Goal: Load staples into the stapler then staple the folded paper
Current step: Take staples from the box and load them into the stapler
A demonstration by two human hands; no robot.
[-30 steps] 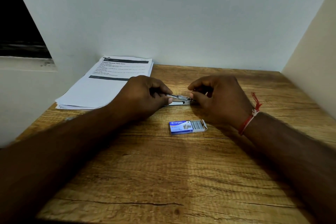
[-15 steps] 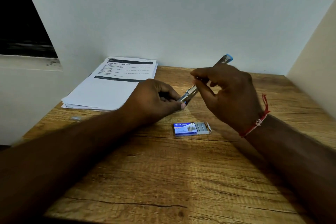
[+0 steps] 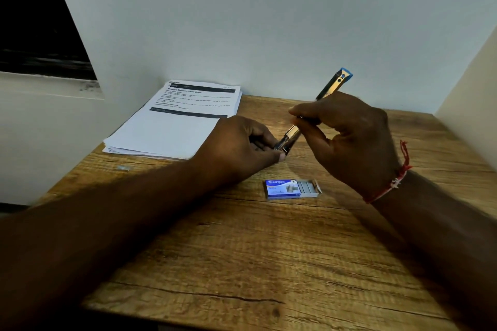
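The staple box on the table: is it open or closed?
Open: the staple box has its tray slid out to the right, showing grey staples.

1. The left hand [image 3: 239, 144] sits low, fingers curled, pinching the lower end of the stapler [image 3: 332, 86].
2. The right hand [image 3: 352, 140] is raised higher, thumb and fingers curled round the stapler's middle.
3. The left forearm [image 3: 121, 212] and right forearm [image 3: 441, 223] reach forward from the lower corners.

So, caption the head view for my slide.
Left hand and right hand hold a slim metal stapler near an open blue staple box.
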